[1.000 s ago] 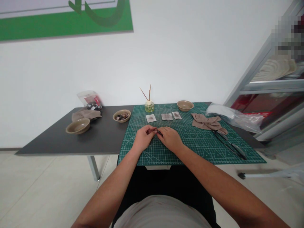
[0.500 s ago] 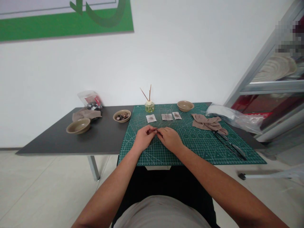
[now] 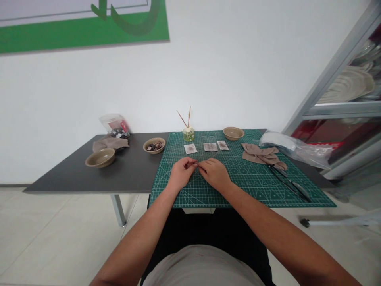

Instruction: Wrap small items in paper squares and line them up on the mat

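Observation:
My left hand [image 3: 180, 174] and my right hand [image 3: 215, 174] meet above the green cutting mat [image 3: 184, 197], thumbs and fingertips pinched together. Whatever lies between the fingertips is too small and covered to make out. Just beyond the hands are three flat whitish pieces with dark speckled middles: a left piece [image 3: 190, 149], a middle piece [image 3: 210, 147] and a right piece [image 3: 222, 145]. Off to the left, a small bowl [image 3: 148, 150] holds several dark and pale bits.
Behind the pieces stands a reed diffuser [image 3: 188, 134], with a tan bowl [image 3: 233, 133] to its right. A brown cloth [image 3: 260, 153], eyeglasses [image 3: 290, 184] and a plastic bag [image 3: 297, 149] lie rightward. At left are another bowl [image 3: 100, 158], a cloth [image 3: 110, 143] and a clear container [image 3: 114, 123].
The whole view has shifted slightly, so things sit a little farther right. Both hands stay pinched together at the same place over the mat, with only slight finger movement.

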Demonstrator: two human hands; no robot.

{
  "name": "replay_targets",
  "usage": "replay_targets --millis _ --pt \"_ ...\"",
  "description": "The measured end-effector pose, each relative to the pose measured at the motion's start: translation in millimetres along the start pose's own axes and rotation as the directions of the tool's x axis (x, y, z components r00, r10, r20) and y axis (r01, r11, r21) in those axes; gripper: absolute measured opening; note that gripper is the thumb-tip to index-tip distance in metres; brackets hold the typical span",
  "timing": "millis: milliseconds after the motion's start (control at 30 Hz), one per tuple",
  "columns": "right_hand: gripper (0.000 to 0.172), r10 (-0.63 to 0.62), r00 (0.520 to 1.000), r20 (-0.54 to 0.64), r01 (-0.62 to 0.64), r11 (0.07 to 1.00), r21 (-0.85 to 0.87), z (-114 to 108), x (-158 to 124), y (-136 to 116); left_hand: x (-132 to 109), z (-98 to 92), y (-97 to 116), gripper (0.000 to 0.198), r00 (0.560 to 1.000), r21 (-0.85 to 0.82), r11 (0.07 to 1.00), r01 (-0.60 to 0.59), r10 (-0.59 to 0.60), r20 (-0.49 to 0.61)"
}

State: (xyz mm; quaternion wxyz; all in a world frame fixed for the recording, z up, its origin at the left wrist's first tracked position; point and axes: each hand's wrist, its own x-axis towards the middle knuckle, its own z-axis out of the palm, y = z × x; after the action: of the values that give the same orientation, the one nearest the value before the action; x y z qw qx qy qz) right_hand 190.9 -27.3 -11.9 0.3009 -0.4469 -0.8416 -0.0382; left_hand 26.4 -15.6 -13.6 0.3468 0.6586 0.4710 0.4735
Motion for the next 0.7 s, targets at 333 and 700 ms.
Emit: replay_targets --millis 333,700 --pt "0.024 0.546 0.831 0.106 -0.435 0.518 0.736 -2.3 6.9 14.1 1.5 2.9 -4.1 0.015 0.998 0.03 0.998 -0.062 0.062 -0.014" --pt "0.018 0.417 0.902 0.116 -0.381 0.64 0.667 -0.9 4.3 15.8 1.4 1.7 -3.9 0.007 0.994 -0.023 0.995 -0.099 0.1 0.038"
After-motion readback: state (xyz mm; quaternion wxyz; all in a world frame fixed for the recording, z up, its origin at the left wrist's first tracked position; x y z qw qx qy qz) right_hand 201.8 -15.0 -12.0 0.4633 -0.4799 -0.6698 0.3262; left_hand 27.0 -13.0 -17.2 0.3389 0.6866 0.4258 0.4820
